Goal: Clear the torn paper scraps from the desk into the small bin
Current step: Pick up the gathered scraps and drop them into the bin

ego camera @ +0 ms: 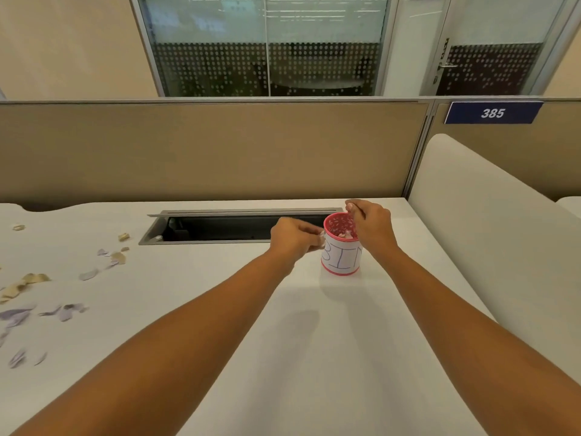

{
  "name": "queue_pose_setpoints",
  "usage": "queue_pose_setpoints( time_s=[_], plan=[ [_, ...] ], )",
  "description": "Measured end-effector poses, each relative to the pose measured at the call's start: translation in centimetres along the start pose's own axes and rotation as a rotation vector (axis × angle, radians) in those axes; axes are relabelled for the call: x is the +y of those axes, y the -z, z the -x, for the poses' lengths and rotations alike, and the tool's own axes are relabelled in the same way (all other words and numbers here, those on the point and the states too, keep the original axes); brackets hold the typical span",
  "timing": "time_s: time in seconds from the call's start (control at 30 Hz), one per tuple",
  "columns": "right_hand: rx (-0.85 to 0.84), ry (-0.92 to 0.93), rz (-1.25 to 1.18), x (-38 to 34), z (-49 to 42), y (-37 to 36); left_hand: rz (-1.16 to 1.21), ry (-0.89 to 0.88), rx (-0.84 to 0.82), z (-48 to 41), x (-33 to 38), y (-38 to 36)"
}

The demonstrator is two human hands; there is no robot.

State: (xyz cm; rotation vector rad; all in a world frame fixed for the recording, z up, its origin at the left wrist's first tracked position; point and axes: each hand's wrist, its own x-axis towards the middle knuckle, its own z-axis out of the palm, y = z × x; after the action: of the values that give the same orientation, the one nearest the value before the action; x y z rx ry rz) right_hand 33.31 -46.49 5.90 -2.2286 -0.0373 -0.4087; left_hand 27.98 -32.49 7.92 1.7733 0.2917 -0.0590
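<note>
My left fingers (311, 231) pinch a pale paper scrap (322, 240) beside the small pink mesh bin (341, 259); right fingers (353, 212) curled, grip unclear. Remaining torn lilac and tan scraps (19, 313) lie at frame left, so left hand (292, 239) is nearer.

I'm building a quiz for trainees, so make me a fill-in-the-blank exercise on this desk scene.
1. The label on the pink bin reads ____.
2. The blue sign on the partition shows ____.
3. The loose scraps lie to the ____ of the bin.
Missing words: BIN; 385; left.
</note>
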Motion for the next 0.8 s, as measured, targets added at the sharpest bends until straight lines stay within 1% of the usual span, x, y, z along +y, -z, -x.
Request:
queue_pose_setpoints(
  time_s=[0.07, 0.17, 0.27, 0.43, 0.57, 0.67, 0.8],
  plan=[
    [0.053, 0.012, -0.07, 0.2, 0.0, 0.2, 0.006, -0.011, 0.008, -0.9, 1.1, -0.8],
    [0.12, -0.018, -0.186, 0.5, 0.0, 0.7, -0.038, -0.035, 0.022, -2.2, 2.5, -2.3],
    [0.139, -0.037, -0.25, 0.7, -0.1, 1.2, -0.103, -0.063, 0.043, -3.6, 3.6, -3.4],
    [0.152, -0.036, -0.295, 1.3, 0.1, 1.7, -0.136, -0.014, 0.095, -5.0, 4.1, -4.7],
    [0.174, -0.045, -0.333, 1.7, 0.4, 2.0, -0.121, 0.012, 0.085, -5.1, 4.3, -4.9],
    [0.175, -0.038, -0.31, 1.6, 0.8, 1.9, -0.1, 0.032, 0.066, -4.9, 4.5, -4.7],
    [0.157, 0.017, -0.269, 0.7, 1.6, 2.0, -0.116, -0.013, 0.048, -3.7, 4.6, -4.2]
  ],
)
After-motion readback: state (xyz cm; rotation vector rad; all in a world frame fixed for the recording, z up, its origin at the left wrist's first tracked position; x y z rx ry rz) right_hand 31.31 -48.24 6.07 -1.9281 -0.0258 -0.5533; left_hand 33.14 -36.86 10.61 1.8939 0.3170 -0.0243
